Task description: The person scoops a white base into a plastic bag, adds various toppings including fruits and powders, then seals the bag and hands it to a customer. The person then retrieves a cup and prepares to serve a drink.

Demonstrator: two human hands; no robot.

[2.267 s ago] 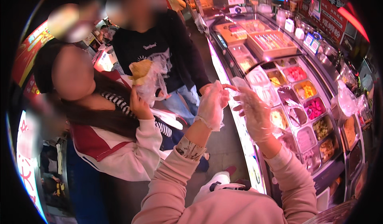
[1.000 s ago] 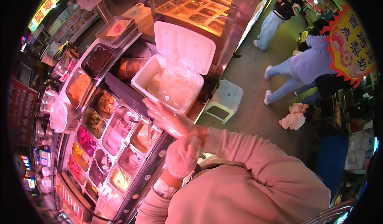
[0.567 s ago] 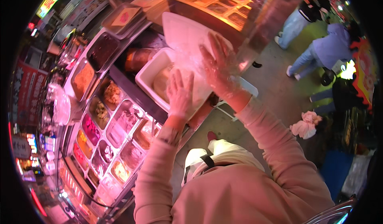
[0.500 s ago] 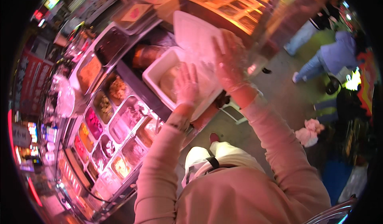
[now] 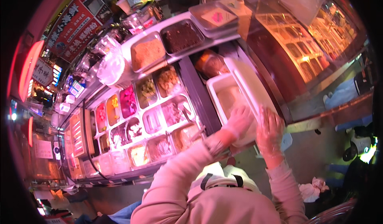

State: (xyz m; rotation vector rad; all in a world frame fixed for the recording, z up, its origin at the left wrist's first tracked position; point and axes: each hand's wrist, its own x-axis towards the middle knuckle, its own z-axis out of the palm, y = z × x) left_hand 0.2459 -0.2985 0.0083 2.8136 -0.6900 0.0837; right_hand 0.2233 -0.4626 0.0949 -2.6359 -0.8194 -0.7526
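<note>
Food stall, with ingredient trays (image 5: 152,120) and red signboard (image 5: 74,29).

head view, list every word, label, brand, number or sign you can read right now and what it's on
Wording isn't copied out here; these bear print:
Red banner: pale characters, large.
Pale sign: dark characters.
Blue card: print too small to read.
Pale card on the stacked trays: pink mark, too small to read.
Paper sheet: too small.
</note>
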